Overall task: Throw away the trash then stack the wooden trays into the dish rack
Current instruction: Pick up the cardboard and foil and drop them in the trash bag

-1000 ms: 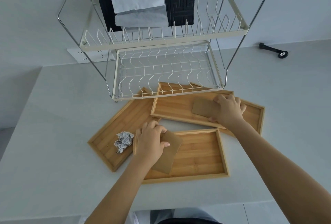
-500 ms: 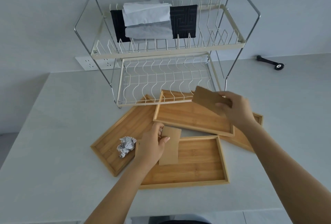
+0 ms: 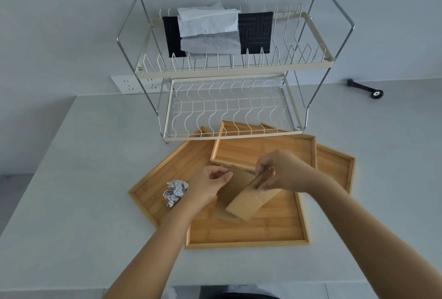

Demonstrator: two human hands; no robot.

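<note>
cardboard pieces [image 3: 244,205] overlapping in both hands, left hand [image 3: 210,185], right hand [image 3: 282,171]

Home kitchen counter [image 3: 71,179]: 2-tier dish rack [image 3: 234,71], wall socket [image 3: 129,84].

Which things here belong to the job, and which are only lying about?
For the job: cardboard pieces in both hands, crumpled paper, wooden trays, dish rack.
Lying about: black cloth, white paper, black tool, wall socket.
</note>
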